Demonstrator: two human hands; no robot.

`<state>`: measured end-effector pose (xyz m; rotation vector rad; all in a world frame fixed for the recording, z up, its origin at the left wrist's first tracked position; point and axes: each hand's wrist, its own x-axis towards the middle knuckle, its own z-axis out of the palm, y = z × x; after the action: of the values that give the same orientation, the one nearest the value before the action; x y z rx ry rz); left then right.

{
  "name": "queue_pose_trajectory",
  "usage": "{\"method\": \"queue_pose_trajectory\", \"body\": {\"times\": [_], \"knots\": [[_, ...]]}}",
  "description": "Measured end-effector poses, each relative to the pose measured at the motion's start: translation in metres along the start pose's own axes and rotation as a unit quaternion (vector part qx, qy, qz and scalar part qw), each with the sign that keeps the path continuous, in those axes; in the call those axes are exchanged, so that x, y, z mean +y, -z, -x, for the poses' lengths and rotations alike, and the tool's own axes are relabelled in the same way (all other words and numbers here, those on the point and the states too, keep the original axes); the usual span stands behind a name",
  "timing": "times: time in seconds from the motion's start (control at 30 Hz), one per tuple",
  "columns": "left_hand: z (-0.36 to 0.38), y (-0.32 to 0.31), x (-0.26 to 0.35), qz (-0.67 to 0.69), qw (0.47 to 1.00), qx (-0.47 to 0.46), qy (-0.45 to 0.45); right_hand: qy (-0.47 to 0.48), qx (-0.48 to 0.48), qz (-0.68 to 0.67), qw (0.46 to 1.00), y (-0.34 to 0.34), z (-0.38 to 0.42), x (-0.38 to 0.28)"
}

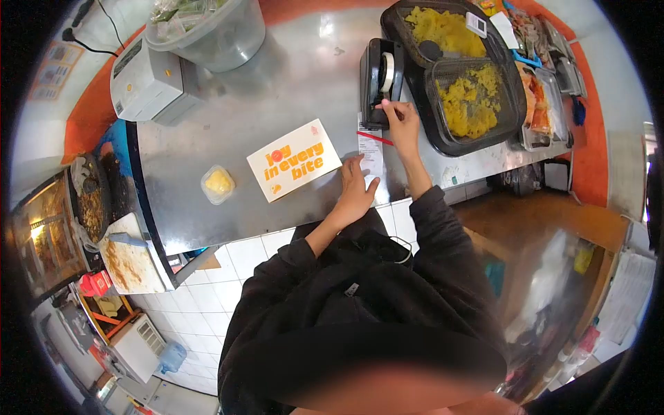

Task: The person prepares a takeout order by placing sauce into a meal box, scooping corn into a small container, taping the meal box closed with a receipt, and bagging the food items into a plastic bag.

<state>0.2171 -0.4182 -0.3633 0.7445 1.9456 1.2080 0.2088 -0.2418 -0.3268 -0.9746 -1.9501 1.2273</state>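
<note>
My right hand (404, 128) is at a black tape dispenser (371, 76) holding a pale tape roll (388, 71). Thumb and forefinger are pinched together near its front end; what lies between them is too small to make out. A printed paper slip (371, 158) sits just below the dispenser, crossed by a thin red strip (374, 137). My left hand (356, 190) rests over the slip's left edge, fingers apart, close to the right corner of a white box (282, 176) with orange lettering. Left of the box stands a small clear tub (218, 185) with yellow contents.
Black trays (449, 142) of yellow food stand at the right, a small white device (476, 25) on their rim. Packets (546, 104) lie beyond them. A white printer-like machine (146, 83) and a large clear bucket (228, 41) occupy the back left. The metal counter's front edge (207, 243) is near my body.
</note>
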Motion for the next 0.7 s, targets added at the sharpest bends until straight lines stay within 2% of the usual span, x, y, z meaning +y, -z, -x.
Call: {"method": "queue_pose_trajectory", "body": {"times": [0.03,0.07,0.17,0.2,0.23,0.27,0.3,0.33,0.37,0.43,0.5,0.57,0.7], "knots": [[-0.004,-0.008,-0.001,-0.03,0.996,0.07,-0.045,-0.005,0.008,-0.058,0.998,-0.001,0.004,0.0],[-0.007,-0.014,-0.004,-0.059,0.985,0.14,-0.087,-0.067,0.028,-0.168,0.983,-0.001,0.012,0.002],[-0.016,-0.008,0.012,-0.063,0.986,0.144,-0.053,-0.092,-0.02,-0.231,0.968,0.012,0.04,-0.011],[-0.02,-0.002,0.017,-0.063,0.986,0.147,-0.05,-0.049,-0.051,-0.199,0.977,0.009,0.042,-0.003],[-0.026,0.004,0.021,-0.06,0.99,0.131,-0.005,-0.049,-0.053,-0.2,0.977,0.01,0.04,0.006],[-0.029,0.006,0.024,-0.055,0.991,0.113,0.04,-0.021,-0.079,-0.049,0.995,0.015,0.038,0.014],[-0.03,0.006,0.026,-0.056,0.991,0.113,0.041,0.008,-0.103,0.103,0.989,0.022,0.035,0.02],[-0.036,0.008,0.028,-0.081,0.989,0.114,0.046,-0.02,-0.163,0.157,0.974,0.028,0.033,0.029],[-0.037,0.011,0.03,-0.107,0.986,0.113,0.054,-0.018,-0.162,0.154,0.974,0.033,0.042,0.037],[-0.045,0.015,0.032,-0.103,0.986,0.12,0.046,0.035,-0.021,0.134,0.99,0.043,0.05,0.028],[-0.037,0.012,0.03,-0.096,0.987,0.11,0.059,0.016,-0.048,0.18,0.982,0.052,0.059,0.023],[-0.044,0.014,0.033,-0.107,0.986,0.112,0.065,0.194,-0.027,0.377,0.905,0.053,0.057,0.023],[-0.054,0.014,0.028,-0.071,0.991,0.1,0.059,0.151,-0.053,0.326,0.932,0.049,0.049,0.053]]}}
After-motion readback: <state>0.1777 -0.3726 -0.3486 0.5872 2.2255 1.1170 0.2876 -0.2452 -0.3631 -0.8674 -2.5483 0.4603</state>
